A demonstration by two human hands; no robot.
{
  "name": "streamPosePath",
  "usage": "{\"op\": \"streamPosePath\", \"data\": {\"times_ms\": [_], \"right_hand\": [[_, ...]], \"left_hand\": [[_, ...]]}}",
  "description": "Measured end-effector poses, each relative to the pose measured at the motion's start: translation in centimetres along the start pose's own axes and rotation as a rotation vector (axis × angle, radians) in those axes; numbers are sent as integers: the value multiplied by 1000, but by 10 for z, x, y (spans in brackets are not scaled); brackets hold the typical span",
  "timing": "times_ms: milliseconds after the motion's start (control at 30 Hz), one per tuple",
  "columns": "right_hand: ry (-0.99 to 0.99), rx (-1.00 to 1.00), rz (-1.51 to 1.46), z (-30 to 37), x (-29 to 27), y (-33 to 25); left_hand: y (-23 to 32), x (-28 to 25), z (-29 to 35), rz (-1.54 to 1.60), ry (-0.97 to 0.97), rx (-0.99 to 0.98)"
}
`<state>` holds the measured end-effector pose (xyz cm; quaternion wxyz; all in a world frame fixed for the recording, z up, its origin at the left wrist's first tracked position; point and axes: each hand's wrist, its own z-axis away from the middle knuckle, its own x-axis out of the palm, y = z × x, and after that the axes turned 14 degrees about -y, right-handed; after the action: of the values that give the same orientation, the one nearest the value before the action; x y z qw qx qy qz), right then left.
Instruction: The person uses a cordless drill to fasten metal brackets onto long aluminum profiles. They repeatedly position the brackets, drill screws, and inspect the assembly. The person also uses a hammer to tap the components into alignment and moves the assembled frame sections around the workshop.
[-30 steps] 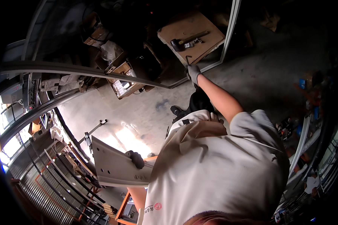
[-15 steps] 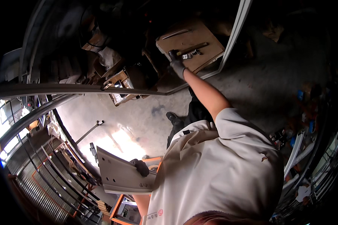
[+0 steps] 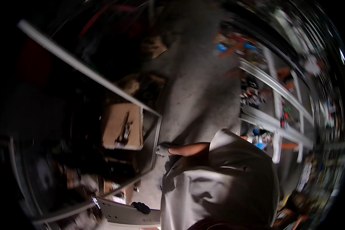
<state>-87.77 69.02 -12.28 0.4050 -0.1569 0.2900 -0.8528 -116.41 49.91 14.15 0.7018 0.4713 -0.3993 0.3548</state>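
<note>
My left hand point(image 3: 141, 207), in a dark glove, is wrapped over the upper edge of a pale grey panel point(image 3: 122, 212) with small holes near its far end. The panel lies low in the view, left of my body. My right hand point(image 3: 164, 150), in a grey glove, is beside the upright rail of a light metal frame point(image 3: 157, 134); its fingers are too blurred to read, and whether it touches the rail I cannot tell. Beyond the rail, a hammer-like tool point(image 3: 124, 124) with a long handle lies on a cardboard-topped stack point(image 3: 113, 119) beside a small metal piece.
White metal profiles point(image 3: 272, 84) form a rack on the right, with cluttered small parts point(image 3: 251, 92) among them. Concrete floor point(image 3: 191, 88) runs between the rack and the metal frame. Dark clutter fills the left side.
My view has swung to the right. My right hand has drawn back from the cardboard top and the tool lying there. My left hand still grips the panel.
</note>
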Motion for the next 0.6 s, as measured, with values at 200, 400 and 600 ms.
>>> {"op": "streamPosePath", "data": {"times_ms": [200,400,600], "right_hand": [[843,-520,201,104,4,123],[529,-477,-708,327,105,83],[645,-905,-326,442,132,87]], "left_hand": [[-34,45,-83,-524,-159,-263],[-102,100,-82,-850,-364,-440],[-230,147,-48,-994,-623,-642]]}}
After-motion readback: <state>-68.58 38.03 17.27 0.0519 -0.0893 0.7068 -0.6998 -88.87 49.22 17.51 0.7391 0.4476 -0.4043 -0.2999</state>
